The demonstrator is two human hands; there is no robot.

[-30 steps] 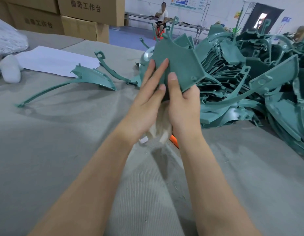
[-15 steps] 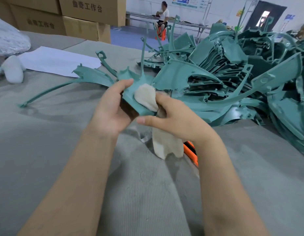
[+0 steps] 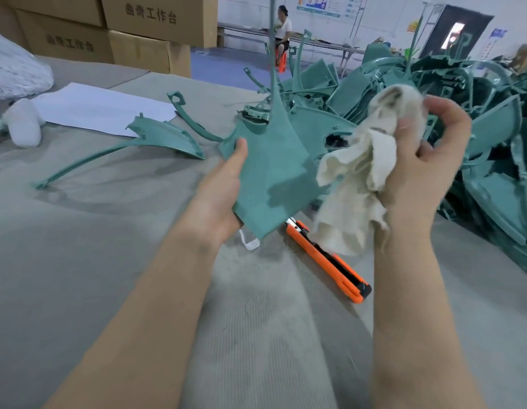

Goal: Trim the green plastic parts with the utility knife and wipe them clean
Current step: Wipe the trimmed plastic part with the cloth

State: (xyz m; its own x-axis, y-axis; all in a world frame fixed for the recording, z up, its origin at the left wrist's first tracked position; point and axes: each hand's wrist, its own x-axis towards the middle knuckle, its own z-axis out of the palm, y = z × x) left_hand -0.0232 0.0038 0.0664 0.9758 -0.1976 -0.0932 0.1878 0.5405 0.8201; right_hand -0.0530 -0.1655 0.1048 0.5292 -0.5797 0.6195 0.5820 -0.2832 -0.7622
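- The left hand (image 3: 221, 196) grips a green plastic part (image 3: 274, 172) by its left edge, thumb pressed flat on the front face and the other fingers hidden behind it.
- The right hand (image 3: 424, 172) clutches a bunched off-white cloth (image 3: 359, 172), fingers curled round it, just right of the part.
- The part is held above the table, its broad end low and near the person. It narrows to a thin stem running up and away, out of the top of the frame.
- Its face is matte teal and smoothly curved.
- An orange utility knife (image 3: 327, 261) lies unheld on the grey felt table (image 3: 79, 261), diagonal below the cloth.
- A heap of green parts (image 3: 478, 113) fills the right side; one curved part (image 3: 156, 137) lies apart at left, near a white sheet (image 3: 100, 107).
- Cardboard boxes (image 3: 138, 25) stand behind, and a seated person (image 3: 283, 28) is at a far bench.
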